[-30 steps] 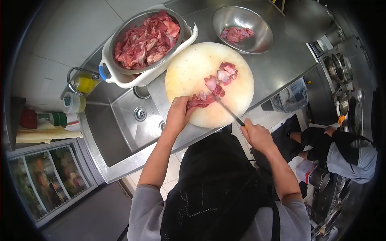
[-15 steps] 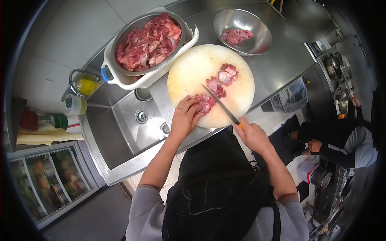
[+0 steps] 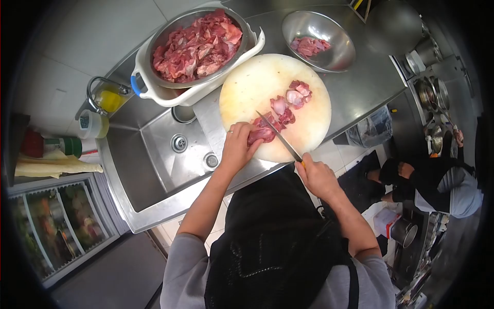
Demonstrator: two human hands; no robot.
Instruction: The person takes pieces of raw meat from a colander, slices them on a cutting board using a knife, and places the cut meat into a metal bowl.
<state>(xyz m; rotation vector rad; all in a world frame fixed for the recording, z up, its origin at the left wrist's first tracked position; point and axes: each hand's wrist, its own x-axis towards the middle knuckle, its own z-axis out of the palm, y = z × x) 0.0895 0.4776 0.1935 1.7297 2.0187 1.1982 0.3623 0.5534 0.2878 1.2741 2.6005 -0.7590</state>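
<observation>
My right hand (image 3: 317, 177) is wrapped round the handle of a knife (image 3: 282, 138), whose blade points up and left over the round white cutting board (image 3: 247, 85). The blade lies across a piece of raw meat (image 3: 262, 135) near the board's lower left. My left hand (image 3: 238, 148) presses that piece with its fingertips, left of the blade. Cut meat (image 3: 298, 95) sits in a row up and right of the knife. A large metal bowl heaped with raw meat (image 3: 198, 46) rests on a white tub, and a smaller metal bowl (image 3: 337, 49) holds some meat pieces.
A steel sink (image 3: 149, 165) with a faucet (image 3: 91, 92) is left of the board. The white tub (image 3: 139, 77) stands behind it. A lined bin (image 3: 371, 129) is by the counter's right edge. Another person (image 3: 447, 185) stands at the right near pans.
The knife blade has come down onto the meat by my left fingers, which have shifted on the piece. The co-worker at the right has moved an arm. The view has shifted slightly.
</observation>
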